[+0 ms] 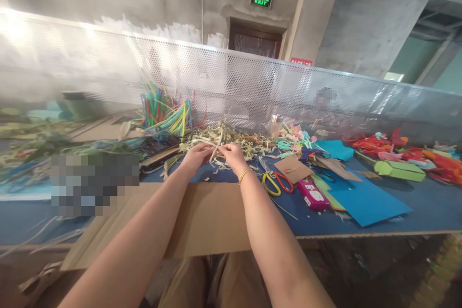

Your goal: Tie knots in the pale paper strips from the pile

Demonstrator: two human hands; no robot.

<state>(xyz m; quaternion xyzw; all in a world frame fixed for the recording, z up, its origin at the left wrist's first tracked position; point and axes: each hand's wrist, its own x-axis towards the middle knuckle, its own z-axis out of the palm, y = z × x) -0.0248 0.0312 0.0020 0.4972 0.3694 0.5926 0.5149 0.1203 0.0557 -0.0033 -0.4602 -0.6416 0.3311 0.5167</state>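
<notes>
Both of my hands are at the middle of the table, close together, over a heap of pale green twisted strips (252, 147). My left hand (198, 155) has its fingers closed on a pale strip (215, 150). My right hand (232, 154), with a gold bracelet at the wrist, pinches the same strip from the other side. Below my hands a brown cardboard sheet (212, 219) lies along the table's front edge, under my forearms.
Yellow scissors (271, 184), red-handled scissors (284, 182), a purple box (312, 194) and blue sheets (368, 199) lie right. Colourful pipe cleaners (162, 110) stand back left. Red crafts (375, 145) lie far right. A perforated metal screen (249, 77) runs behind.
</notes>
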